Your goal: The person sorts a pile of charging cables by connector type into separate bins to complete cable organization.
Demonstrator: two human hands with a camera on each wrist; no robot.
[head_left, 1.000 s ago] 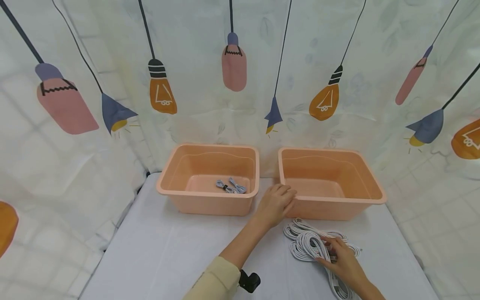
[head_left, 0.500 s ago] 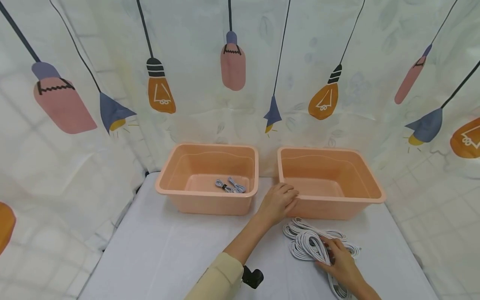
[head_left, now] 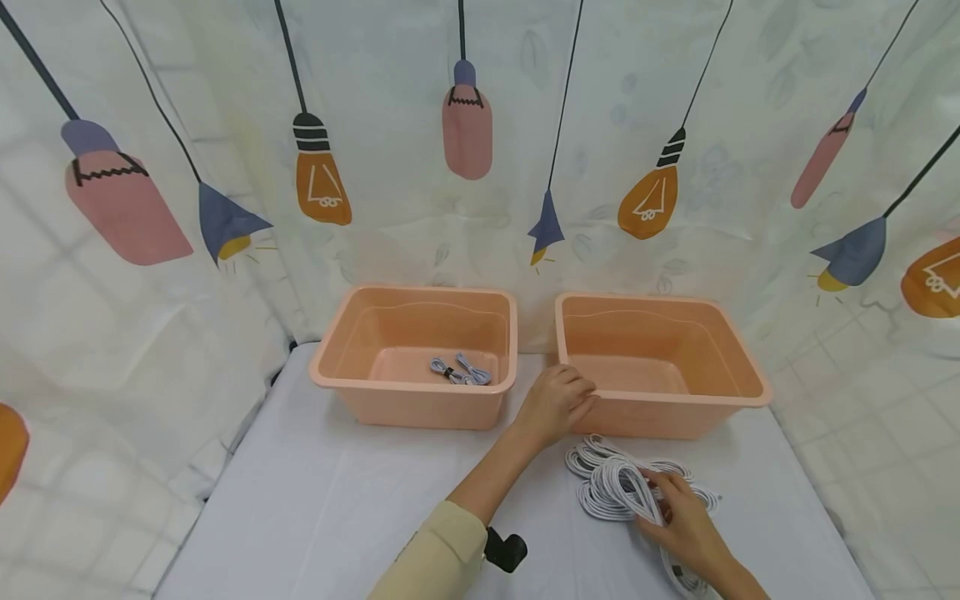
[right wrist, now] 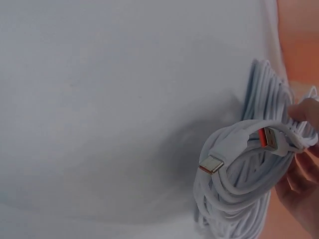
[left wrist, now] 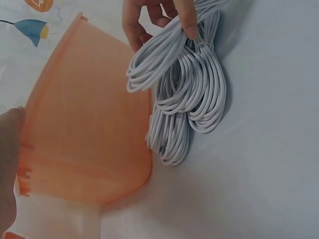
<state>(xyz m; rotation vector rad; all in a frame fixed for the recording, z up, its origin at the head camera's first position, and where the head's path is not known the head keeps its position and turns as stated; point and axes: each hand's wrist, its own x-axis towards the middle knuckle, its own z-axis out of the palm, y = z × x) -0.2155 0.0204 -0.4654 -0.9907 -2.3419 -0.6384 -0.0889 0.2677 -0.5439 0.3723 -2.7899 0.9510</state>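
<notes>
At the near left corner of the right-hand peach plastic bin [head_left: 660, 422], my left hand [head_left: 555, 404] grips the rim, fingers bent over it. My right hand [head_left: 686, 525] pinches a coiled white USB cable [right wrist: 234, 174] around its middle. Both metal plugs [right wrist: 212, 164] show at the near end of that coil in the right wrist view. Under and beside the held coil lie other bundles of white cable [left wrist: 207, 104], on the table in front of the bin. In the left wrist view the held coil's looped end overlaps these bundles.
To the left stands a second peach bin [head_left: 423, 408], with small grey cable bundles [head_left: 461, 371] inside it. Both bins sit at the back of a white-covered table [head_left: 337, 508]. Behind them hangs a curtain [head_left: 397, 250] printed with lamps.
My right hand and the lower end of its coil have shifted slightly, and the fingers sit closer round the cable. My left hand stays at the bin's rim.
</notes>
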